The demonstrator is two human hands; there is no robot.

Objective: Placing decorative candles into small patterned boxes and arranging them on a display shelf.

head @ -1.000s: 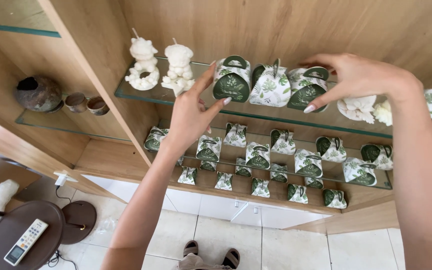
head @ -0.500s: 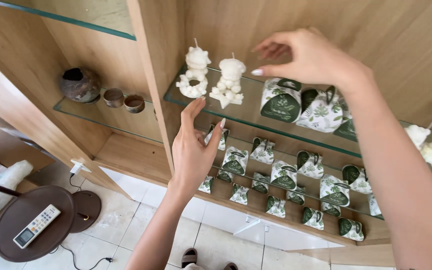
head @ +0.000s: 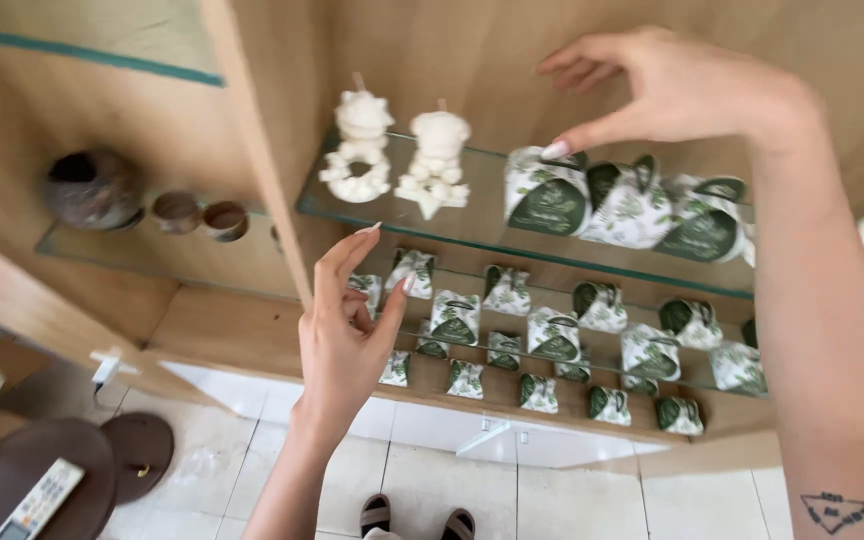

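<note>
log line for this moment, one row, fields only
right hand: fingertip on green-white gift box | left hand: open, below glass shelf | white bear candles: untouched

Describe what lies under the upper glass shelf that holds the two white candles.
Under the upper glass shelf, rows of small green-and-white leaf-print gift boxes fill lower shelves. The right forearm covers the boxes at far right.

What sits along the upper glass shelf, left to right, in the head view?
White ring candle → white star candle → first green-and-white box, touched by the right hand → second box → third box.
</note>
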